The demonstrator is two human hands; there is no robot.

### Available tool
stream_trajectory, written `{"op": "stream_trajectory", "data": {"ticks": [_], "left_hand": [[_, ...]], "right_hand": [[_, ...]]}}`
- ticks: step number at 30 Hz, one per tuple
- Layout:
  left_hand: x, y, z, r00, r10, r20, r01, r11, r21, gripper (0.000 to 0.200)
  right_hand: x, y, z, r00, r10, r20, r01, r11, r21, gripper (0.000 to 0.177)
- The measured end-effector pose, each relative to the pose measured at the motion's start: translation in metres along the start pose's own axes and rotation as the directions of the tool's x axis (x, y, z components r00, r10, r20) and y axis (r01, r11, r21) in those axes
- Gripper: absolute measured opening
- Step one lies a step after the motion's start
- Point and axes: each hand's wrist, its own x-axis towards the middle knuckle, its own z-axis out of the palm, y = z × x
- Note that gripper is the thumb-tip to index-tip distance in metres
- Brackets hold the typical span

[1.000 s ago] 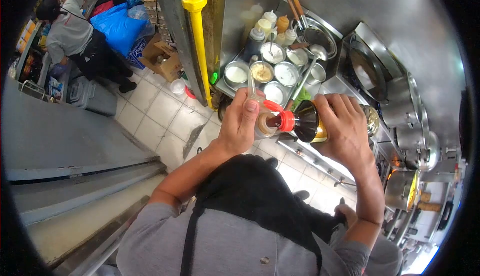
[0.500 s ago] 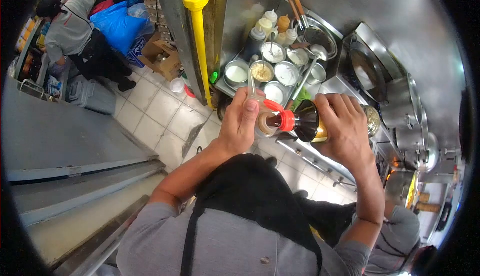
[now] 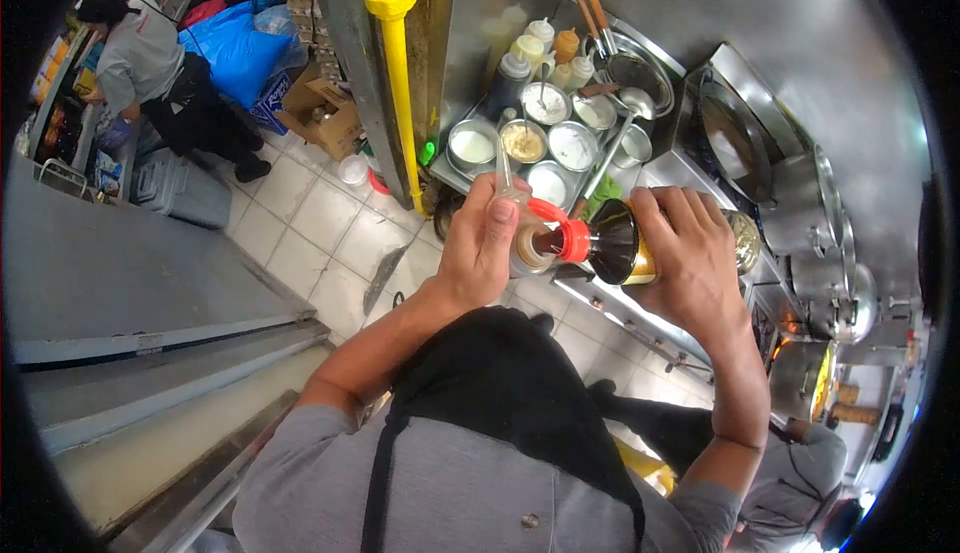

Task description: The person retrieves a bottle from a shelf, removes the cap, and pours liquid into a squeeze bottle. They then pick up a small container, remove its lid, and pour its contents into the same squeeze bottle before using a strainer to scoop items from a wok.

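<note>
My left hand [image 3: 478,248] is closed around a small clear plastic bottle [image 3: 524,258] with its round mouth open. A translucent pointed nozzle cap [image 3: 503,168] sticks up above my thumb, in the same hand. My right hand [image 3: 692,258] grips a dark sauce bottle [image 3: 612,243], tipped on its side. Its red flip-top cap [image 3: 573,241] hangs open, and the spout meets the clear bottle's mouth, with dark liquid at the opening. My palms hide much of both bottles.
Past my hands, a steel counter holds bowls of white powder [image 3: 573,146], squeeze bottles [image 3: 532,48] and a ladle [image 3: 637,103]. Pots [image 3: 800,198] stand at right, with a flame nearby. A yellow pipe [image 3: 392,63] rises at left. One co-worker [image 3: 150,53] stands upper left, another [image 3: 790,478] lower right.
My hands and both bottles stay almost in place. The co-worker at upper left has straightened up a little, and the one at lower right has shifted; more yellow shows beside that person.
</note>
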Motion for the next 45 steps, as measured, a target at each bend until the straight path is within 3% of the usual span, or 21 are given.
{"op": "stream_trajectory", "data": {"ticks": [18, 21, 23, 30, 36, 45], "left_hand": [[0.0001, 0.0021, -0.0018, 0.999, 0.021, 0.04, -0.021, 1.0, 0.004, 0.048], [0.0006, -0.0001, -0.0042, 0.993, 0.057, 0.105, -0.072, 0.986, 0.149, 0.053], [-0.0005, 0.0025, 0.0005, 0.999, 0.026, 0.023, -0.026, 1.0, -0.01, 0.05], [-0.0013, 0.0033, -0.0027, 0.999, -0.011, 0.045, 0.009, 1.0, 0.028, 0.051], [0.0, 0.0018, 0.0, 0.998, 0.053, 0.016, -0.053, 0.998, 0.016, 0.05], [0.0007, 0.0047, 0.003, 1.0, 0.013, 0.023, -0.011, 0.996, -0.084, 0.045]], "right_hand": [[-0.0033, -0.0035, 0.0001, 1.0, 0.007, -0.013, -0.007, 0.999, -0.048, 0.072], [-0.0033, -0.0035, 0.0009, 1.0, 0.006, -0.02, -0.007, 0.999, -0.044, 0.071], [-0.0033, -0.0027, 0.0014, 1.0, 0.009, -0.014, -0.009, 0.998, -0.055, 0.071], [-0.0028, -0.0026, 0.001, 1.0, -0.005, -0.027, 0.004, 0.999, -0.042, 0.071], [-0.0022, -0.0027, 0.0024, 1.0, 0.012, -0.027, -0.012, 0.999, -0.034, 0.071], [-0.0024, -0.0028, 0.0007, 0.999, 0.012, -0.05, -0.014, 1.0, -0.024, 0.07]]}}
